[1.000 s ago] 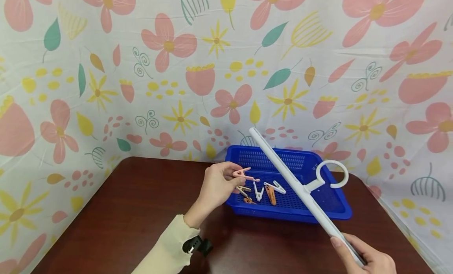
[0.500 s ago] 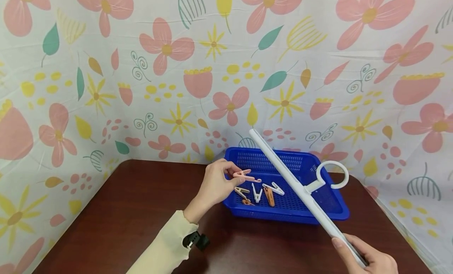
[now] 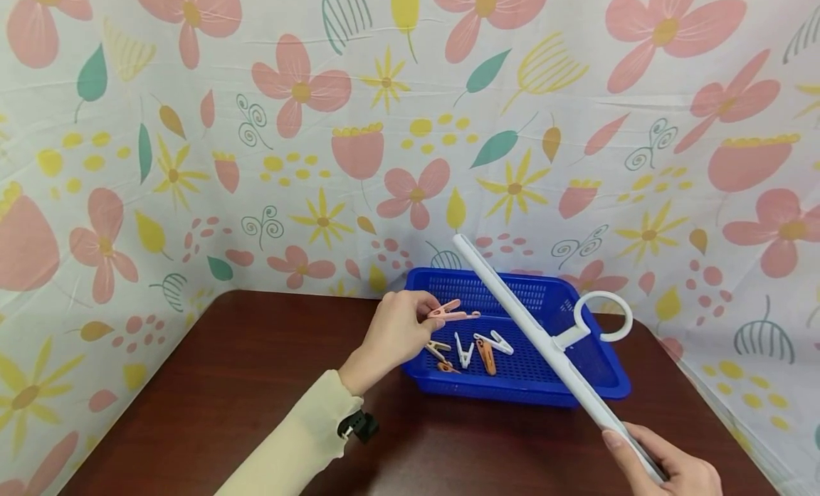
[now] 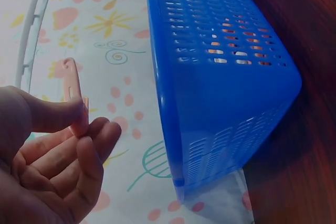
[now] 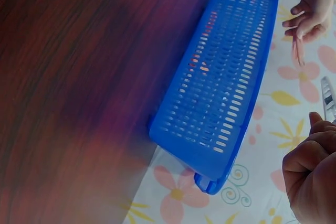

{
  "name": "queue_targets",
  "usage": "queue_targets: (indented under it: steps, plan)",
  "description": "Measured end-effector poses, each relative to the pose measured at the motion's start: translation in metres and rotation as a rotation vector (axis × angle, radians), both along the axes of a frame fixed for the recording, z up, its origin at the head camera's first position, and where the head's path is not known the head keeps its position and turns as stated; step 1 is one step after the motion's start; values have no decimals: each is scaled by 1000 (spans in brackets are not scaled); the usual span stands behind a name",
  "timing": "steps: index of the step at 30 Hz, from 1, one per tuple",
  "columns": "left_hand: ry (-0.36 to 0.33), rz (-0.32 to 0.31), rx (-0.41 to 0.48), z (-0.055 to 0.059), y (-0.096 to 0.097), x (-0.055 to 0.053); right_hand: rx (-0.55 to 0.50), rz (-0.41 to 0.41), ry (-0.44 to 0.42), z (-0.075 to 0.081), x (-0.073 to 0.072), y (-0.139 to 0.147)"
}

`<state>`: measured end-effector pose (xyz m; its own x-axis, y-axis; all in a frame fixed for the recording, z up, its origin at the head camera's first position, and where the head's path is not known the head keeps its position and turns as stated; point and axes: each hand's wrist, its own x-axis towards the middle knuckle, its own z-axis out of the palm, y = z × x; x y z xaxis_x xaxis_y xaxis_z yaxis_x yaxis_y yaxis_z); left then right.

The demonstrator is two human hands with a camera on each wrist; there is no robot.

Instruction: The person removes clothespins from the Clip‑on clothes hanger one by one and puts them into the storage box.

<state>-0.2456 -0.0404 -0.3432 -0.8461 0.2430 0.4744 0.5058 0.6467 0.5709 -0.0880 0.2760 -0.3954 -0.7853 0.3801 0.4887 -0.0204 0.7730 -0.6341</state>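
My left hand pinches a pink clothespin between thumb and fingers, over the left part of a blue plastic basket. In the left wrist view the thumb presses the clothespin from above, its hooked tip pointing away from the palm. My right hand grips one end of a white clothes hanger, which slants up and left across the basket, its round hook toward the right. On the basket floor lie white clothespins, an orange clothespin and a beige clothespin.
The basket stands on a dark brown wooden table, close to its back edge. A flower-patterned cloth hangs behind and along the sides. A black strap circles the left wrist over a cream sleeve.
The left hand has lifted slightly, and the pink clothespin has tipped from slanting downward to nearly level. The right hand and hanger hold almost the same place; the head view has shifted a little.
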Motion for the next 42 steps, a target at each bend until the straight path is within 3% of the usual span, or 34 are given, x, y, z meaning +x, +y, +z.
queue_targets:
  steps: [4, 9, 15, 22, 33, 42]
  plan:
    - [-10, 10, -42, 5, 3, -6, 0, -10, -5, 2, 0, 3]
    - [-49, 19, -55, 14, 6, -22, -4, -20, 19, 5, -1, 8]
    - [-195, 3, -45, 21, 12, -43, -15, -17, 45, 7, -1, 11]
    - [-324, -29, -67, 14, 18, -63, -15, -13, 54, 7, 0, 13]
    - [-413, -31, -100, 13, 30, -76, -19, -10, 37, 6, 1, 14]
    - [-437, -56, -123, 15, 35, -77, -20, -21, -11, 7, 1, 14]
